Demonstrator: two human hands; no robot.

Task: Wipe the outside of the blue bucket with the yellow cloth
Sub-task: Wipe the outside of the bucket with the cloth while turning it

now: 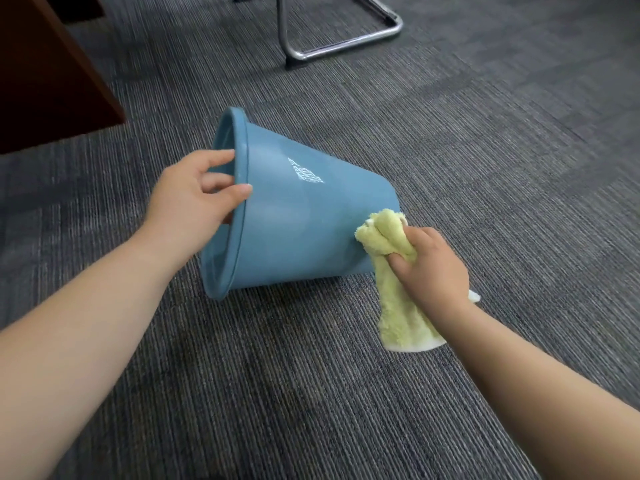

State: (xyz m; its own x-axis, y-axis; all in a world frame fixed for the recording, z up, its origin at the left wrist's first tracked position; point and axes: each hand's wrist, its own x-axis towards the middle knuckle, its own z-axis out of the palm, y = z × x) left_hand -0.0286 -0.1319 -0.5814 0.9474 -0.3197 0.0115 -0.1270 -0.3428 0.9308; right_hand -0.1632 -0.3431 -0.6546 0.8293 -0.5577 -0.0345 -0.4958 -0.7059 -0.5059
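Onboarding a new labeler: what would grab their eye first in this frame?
The blue bucket tipped on its side on the grey carpet at centre frame, mouth facing left. The left hand grips its rim, while the right hand presses a bunched yellow cloth against the wall near the base, cloth tail hanging to the floor. A chrome chair base sits behind.

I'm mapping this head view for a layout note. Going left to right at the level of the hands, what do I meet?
left hand gripping the rim → tilted blue plastic bucket → right hand gripping the fluffy yellow cloth
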